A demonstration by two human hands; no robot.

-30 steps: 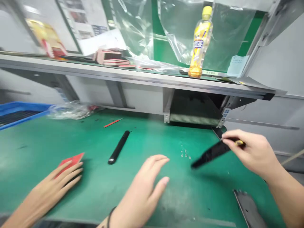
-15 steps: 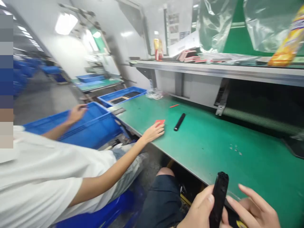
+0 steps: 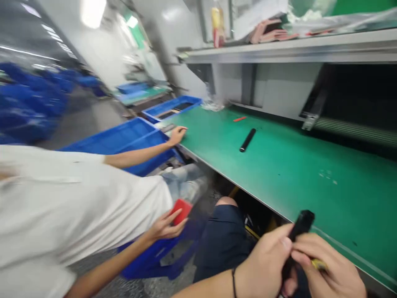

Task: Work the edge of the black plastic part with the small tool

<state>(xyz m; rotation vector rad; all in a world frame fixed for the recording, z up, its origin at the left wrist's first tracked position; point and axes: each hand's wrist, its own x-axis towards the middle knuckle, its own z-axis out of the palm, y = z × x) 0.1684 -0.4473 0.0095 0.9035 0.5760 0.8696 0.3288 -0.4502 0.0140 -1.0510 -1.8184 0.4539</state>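
Observation:
At the lower right, my left hand (image 3: pixel 268 258) is closed around a black bar-shaped piece (image 3: pixel 302 223), which is held tilted above the front edge of the green table. My right hand (image 3: pixel 328 260) is pressed against the same piece from the other side, fingers closed, with a small yellow and black item (image 3: pixel 319 265) showing between them. The lower end of the bar is hidden by my hands. Another black bar (image 3: pixel 247 140) lies on the table, and a thin red object (image 3: pixel 240 118) lies behind it.
At the left a person in a white shirt (image 3: pixel 102 198) holds a red block (image 3: pixel 181 211), other hand at the table corner. Blue crates (image 3: pixel 124 140) stand beyond. A shelf (image 3: pixel 279 51) spans the back of the green table (image 3: pixel 279 178). Small clear bits (image 3: pixel 328 176) lie at right.
My right hand has come in from the side and closed at the black bar. The person has lifted the red block off the table toward their lap and moved the other hand to the table corner.

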